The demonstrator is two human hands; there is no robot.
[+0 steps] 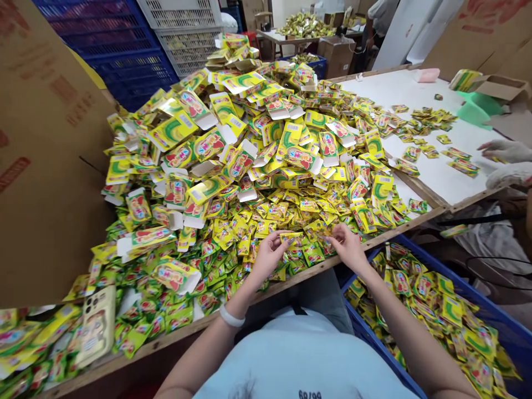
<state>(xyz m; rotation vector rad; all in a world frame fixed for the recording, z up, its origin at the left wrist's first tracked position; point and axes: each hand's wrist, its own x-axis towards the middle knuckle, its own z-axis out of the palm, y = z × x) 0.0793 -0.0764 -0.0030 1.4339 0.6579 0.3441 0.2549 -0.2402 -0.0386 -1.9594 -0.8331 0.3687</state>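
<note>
My left hand is closed in a pinch at the near edge of the pile, on a small yellow packet. A short way to its right, my right hand has thumb and fingers pinched on another shiny yellow packet. Loose small yellow and green packets lie under and between both hands. Behind them rises a large heap of yellow cartons with coloured lettering, several with white end flaps standing out.
A wooden rim edges the table. Below right stands a blue crate full of cartons. A phone lies at left beside a tall cardboard box. Another person's gloved hands are at the white table on the right.
</note>
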